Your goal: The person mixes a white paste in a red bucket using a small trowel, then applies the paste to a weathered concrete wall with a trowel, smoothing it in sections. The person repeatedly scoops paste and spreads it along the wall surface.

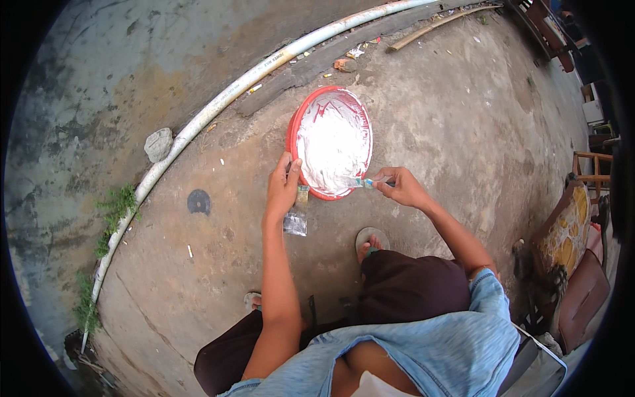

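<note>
A red basin point(293, 135) holds a thick white paste point(334, 142), smeared up its inner wall. My left hand point(282, 185) is closed at the basin's near left rim, thumb on top, with something dark showing between thumb and fingers. Just below that rim, beside my left hand, is a flat scraper point(296, 223) with a grey, paste-marked blade. Whether my left hand also grips this scraper, I cannot tell. My right hand point(402, 188) pinches the dark handle of a putty knife point(360, 182), whose blade reaches over the near right rim into the paste.
A long white pipe point(211, 109) curves along the left and far side, with a stone point(159, 145) against it. A dark disc point(198, 202) lies on the concrete. A wooden stick point(436, 30) lies far off. Worn chairs point(562, 228) stand at the right.
</note>
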Motion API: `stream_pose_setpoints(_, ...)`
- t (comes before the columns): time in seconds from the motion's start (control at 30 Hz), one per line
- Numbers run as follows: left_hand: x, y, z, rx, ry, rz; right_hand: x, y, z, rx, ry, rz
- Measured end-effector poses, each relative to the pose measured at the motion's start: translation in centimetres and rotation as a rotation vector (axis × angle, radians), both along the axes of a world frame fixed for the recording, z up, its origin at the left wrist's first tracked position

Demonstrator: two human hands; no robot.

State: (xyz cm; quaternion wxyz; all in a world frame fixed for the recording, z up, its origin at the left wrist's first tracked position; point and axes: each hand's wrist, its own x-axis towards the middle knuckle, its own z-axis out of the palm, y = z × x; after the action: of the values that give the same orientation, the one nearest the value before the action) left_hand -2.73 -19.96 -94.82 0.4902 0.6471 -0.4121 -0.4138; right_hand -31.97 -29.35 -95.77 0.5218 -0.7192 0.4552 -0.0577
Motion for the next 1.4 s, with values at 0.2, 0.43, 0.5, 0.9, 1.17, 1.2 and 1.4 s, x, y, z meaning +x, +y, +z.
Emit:
stream_pose_setpoints(0.2, 0.3, 0.0, -0.1, 0.012, -0.004, -0.015, 3.1, -5.4, 2.2, -0.435, 0.156, -0.043)
stream_pose_setpoints(0.43, -0.4, -1.0, 0.3, -0.002, -0.020, 0.001, 3.1, -8.6, 1.8, -0.758, 0.252, 0.152)
stream_pose_setpoints(0.5, -0.7, -1.5, 0.2, -0.005, 0.004, 0.034, 2.2, -5.1, -1.1, -0.766, 0.207, 0.151)
stream_pose_setpoints(0.9, -0.6, -0.7, -0.4, 0.013, 0.038, 0.029, 3.6, -4.3, 5.6, -0.772, 0.120, 0.137)
stream_pose_setpoints(1.17, -1.6, -1.3, 0.9, 0.026, 0.046, 0.031, 2.8, -0.8, 0.5, -0.594, 0.190, 0.153)
stream_pose_setpoints(1.2, -1.8, -1.4, 0.9, 0.011, 0.052, 0.053, 2.9, -0.2, 1.7, -0.569, 0.153, 0.188)
stream_pose_setpoints(1.4, -1.2, -1.2, -0.1, -0.039, 0.015, 0.047, 2.0, -4.4, 3.8, -0.596, 0.165, 0.050)
